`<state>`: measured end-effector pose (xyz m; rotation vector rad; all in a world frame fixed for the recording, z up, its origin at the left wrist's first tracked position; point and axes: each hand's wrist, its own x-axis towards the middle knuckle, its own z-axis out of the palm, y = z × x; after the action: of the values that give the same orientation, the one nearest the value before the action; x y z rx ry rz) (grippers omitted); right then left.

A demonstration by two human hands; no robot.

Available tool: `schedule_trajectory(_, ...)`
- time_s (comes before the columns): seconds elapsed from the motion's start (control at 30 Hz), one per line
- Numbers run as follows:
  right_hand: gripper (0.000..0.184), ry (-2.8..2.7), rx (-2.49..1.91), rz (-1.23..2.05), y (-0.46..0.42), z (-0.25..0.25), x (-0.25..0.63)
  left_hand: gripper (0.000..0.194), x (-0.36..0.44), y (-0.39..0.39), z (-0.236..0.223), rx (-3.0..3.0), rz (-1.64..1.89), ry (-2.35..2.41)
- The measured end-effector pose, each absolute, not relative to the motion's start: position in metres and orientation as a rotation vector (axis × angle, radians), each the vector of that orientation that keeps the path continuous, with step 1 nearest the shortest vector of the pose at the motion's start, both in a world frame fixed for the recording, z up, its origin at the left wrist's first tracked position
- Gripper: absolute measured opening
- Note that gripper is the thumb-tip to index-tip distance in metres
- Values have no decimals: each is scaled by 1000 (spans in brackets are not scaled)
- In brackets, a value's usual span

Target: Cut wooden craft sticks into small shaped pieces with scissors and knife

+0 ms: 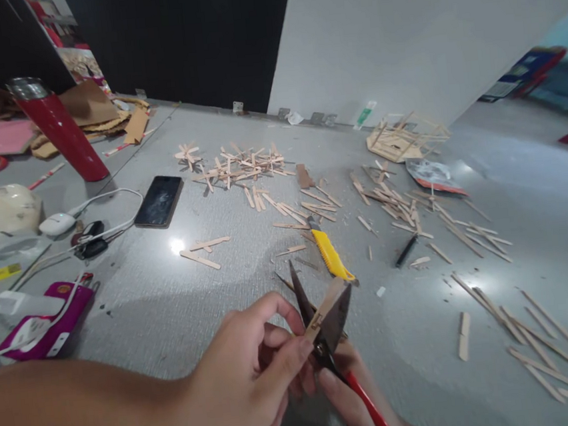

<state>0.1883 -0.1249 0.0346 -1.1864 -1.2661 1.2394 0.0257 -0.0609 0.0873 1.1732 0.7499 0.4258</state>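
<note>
Over grainy tabletop (pixel 144 273), left hand (pixel 249 370) pinching flat wooden stick (pixel 328 300), right hand (pixel 347 404) gripping red-handled metal scissors (pixel 334 332)

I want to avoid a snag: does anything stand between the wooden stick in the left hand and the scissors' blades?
Nothing visible does. The left hand pinches the wooden stick right at the open scissors, which the right hand holds. The yellow cutter lies beyond, not between them.

Right hand (pixel 347 404) partly hidden behind the scissors (pixel 334 325), their red handle (pixel 370 407) cut off at the bottom edge, lower end of the stick (pixel 323 310) covered by the left hand (pixel 230 379), box (pixel 531 67) at far right blurred, print on the pouch (pixel 432 175) unreadable.
</note>
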Motion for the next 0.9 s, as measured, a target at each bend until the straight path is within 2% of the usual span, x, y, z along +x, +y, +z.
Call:
schedule_trajectory(0.17,51,-1253,-1137,1257,-126,35,188,26,26,-61,89,1156,434,762)
schedule_trajectory(0.43,58,-1188,-1218,1389,-130,36,189,26,27,-61,91,1138,420,752)
schedule_trajectory(0.63,54,-1216,-1237,1341,-130,36,192,27,26,-63,90,1137,407,745)
schedule_trajectory(0.9,58,-1347,-1165,1370,-122,33,195,31,27,-62,91,1103,413,739)
